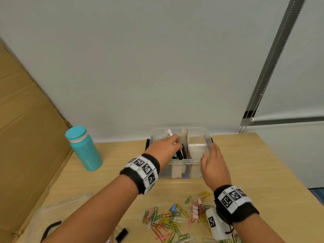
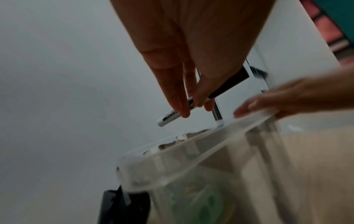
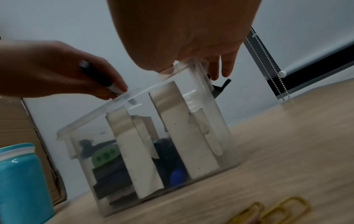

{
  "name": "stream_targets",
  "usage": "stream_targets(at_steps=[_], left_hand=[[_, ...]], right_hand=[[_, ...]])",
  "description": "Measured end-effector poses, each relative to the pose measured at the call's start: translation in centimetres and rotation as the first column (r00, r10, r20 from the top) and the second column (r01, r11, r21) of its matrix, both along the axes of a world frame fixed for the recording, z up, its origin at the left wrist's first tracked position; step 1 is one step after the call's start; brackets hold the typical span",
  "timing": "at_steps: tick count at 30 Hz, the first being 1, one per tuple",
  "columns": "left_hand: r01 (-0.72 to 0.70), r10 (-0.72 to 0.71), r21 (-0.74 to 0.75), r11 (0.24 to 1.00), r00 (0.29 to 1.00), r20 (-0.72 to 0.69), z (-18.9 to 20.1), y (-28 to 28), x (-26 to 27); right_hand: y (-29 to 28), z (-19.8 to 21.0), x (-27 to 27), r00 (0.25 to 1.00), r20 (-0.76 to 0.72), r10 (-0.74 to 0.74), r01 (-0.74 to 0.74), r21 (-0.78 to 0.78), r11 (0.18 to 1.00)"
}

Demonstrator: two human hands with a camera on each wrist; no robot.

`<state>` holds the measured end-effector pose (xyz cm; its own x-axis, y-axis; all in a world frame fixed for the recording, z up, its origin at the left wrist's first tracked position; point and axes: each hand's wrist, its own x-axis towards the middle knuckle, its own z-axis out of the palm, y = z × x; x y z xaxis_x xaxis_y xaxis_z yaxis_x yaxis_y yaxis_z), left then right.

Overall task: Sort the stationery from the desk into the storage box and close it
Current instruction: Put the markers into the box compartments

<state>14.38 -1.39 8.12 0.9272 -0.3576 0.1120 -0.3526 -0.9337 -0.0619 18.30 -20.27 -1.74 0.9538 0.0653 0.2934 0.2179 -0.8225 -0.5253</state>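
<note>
The clear storage box [image 1: 177, 162] stands open at the back of the desk, split by white dividers [image 3: 132, 151] and holding dark items and a green piece. My left hand [image 1: 175, 143] hovers over its left compartment and pinches a white and black marker [image 2: 168, 119], one end poking above the knuckles [image 1: 169, 133]. My right hand [image 1: 208, 151] grips the box's right rim [image 3: 193, 68], fingers down the outer side. Several coloured paper clips [image 1: 168, 220] lie scattered on the desk near me. The clear lid [image 1: 57, 213] lies at the lower left.
A teal bottle [image 1: 84, 148] stands left of the box, against a cardboard sheet [image 1: 26, 120]. A black binder clip [image 1: 121, 235] lies near the front edge. The wall [image 1: 157, 58] is close behind the box. Bare desk [image 1: 254, 163] extends to the right.
</note>
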Motion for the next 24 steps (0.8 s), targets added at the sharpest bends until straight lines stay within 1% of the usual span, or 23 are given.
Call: stream_targets(at_steps=[3,6,8,9,10,12,14,16,18,21,22,24], left_hand=[[0.011,0.011,0.203,0.979,0.994,-0.108,0.0,-0.9,2.8],[0.026,0.050,0.305,0.952,0.970,-0.239,-0.5,-1.0,4.9],[0.038,0.065,0.326,0.945,0.952,-0.301,-0.9,-1.1,5.7],[0.021,0.075,0.292,0.956,0.946,-0.316,-1.1,-1.1,5.9],[-0.015,0.087,0.221,0.975,0.944,-0.320,-1.3,-1.1,5.8],[-0.097,0.096,0.011,0.995,0.947,-0.307,-1.4,-0.6,4.9],[-0.122,0.081,-0.166,0.978,0.969,-0.235,-1.4,0.0,3.1],[-0.113,0.075,-0.299,0.948,0.988,-0.135,-1.5,1.2,1.0],[-0.114,0.093,-0.391,0.913,0.993,-0.072,-1.5,3.0,-1.4],[-0.144,0.171,-0.486,0.862,0.985,0.012,-2.0,6.5,-5.1],[-0.172,0.214,-0.511,0.842,0.976,0.025,-2.3,7.8,-6.4],[-0.269,0.322,-0.542,0.796,0.947,0.003,-3.4,10.0,-9.3]], right_hand=[[0.4,0.2,-0.2,1.000,-0.003,-0.021,0.021,0.022,1.000],[0.4,0.3,-0.2,1.000,-0.008,-0.025,0.026,0.012,1.000],[0.4,0.3,-0.2,1.000,-0.014,-0.024,0.024,0.011,1.000],[0.4,0.3,-0.3,1.000,-0.014,-0.024,0.024,0.009,1.000],[0.3,0.2,-0.3,1.000,-0.014,-0.025,0.025,0.008,1.000],[0.3,0.2,-0.3,1.000,-0.012,-0.026,0.026,0.013,1.000],[0.4,0.2,-0.3,0.999,-0.012,-0.029,0.029,0.013,0.999],[0.4,0.2,-0.3,0.999,-0.008,-0.031,0.031,0.009,0.999],[0.5,0.2,-0.2,0.999,-0.007,-0.033,0.033,0.010,0.999],[0.5,0.3,-0.3,0.999,-0.004,-0.043,0.043,0.011,0.999],[0.5,0.5,-0.4,0.999,0.003,-0.052,0.052,-0.002,0.999],[1.0,1.1,-1.2,0.996,0.039,-0.075,0.077,-0.067,0.995]])
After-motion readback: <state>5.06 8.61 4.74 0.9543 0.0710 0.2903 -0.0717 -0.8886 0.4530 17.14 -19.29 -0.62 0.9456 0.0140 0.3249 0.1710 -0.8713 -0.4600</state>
